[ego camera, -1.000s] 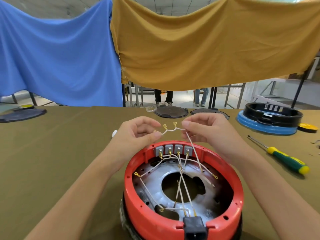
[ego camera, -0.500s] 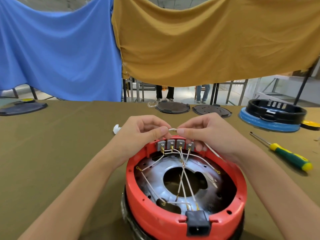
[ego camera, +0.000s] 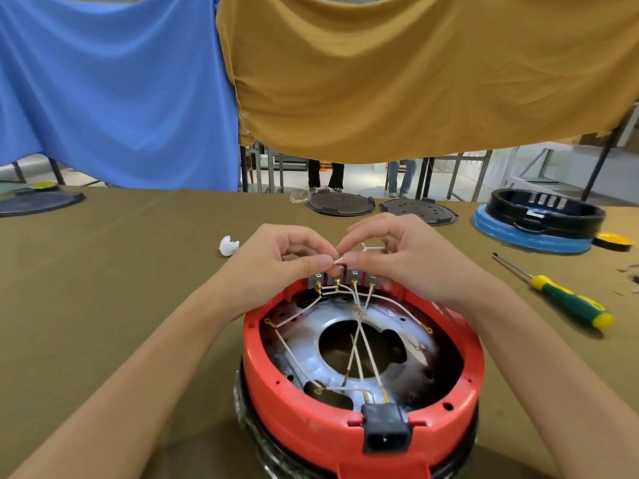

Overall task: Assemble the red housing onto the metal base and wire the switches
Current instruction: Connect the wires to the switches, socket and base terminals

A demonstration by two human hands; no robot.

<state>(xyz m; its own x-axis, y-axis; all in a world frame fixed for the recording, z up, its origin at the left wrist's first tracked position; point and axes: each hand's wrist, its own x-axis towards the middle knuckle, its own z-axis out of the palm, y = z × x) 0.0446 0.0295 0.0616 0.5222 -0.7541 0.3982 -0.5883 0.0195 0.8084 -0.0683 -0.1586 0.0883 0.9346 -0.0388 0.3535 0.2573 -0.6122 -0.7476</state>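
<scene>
The red housing (ego camera: 311,420) sits on the metal base (ego camera: 311,350) near the table's front edge, with a black power socket (ego camera: 386,431) at its near side. Several grey switches (ego camera: 345,277) line its far rim, and white wires with brass terminals (ego camera: 356,354) cross the inside. My left hand (ego camera: 276,267) and my right hand (ego camera: 401,261) meet just above the switches. Both pinch a short white jumper wire (ego camera: 371,248) with brass ends; its far end rises between my right fingers.
A green and yellow screwdriver (ego camera: 567,302) lies to the right. A black ring on a blue disc (ego camera: 532,226) stands at the far right, with two dark round plates (ego camera: 340,203) at the back and a white scrap (ego camera: 228,245) left of my hands.
Both hands dropped from above the housing down to the switch row and came together, bringing the jumper wire with them. The view shifted slightly.
</scene>
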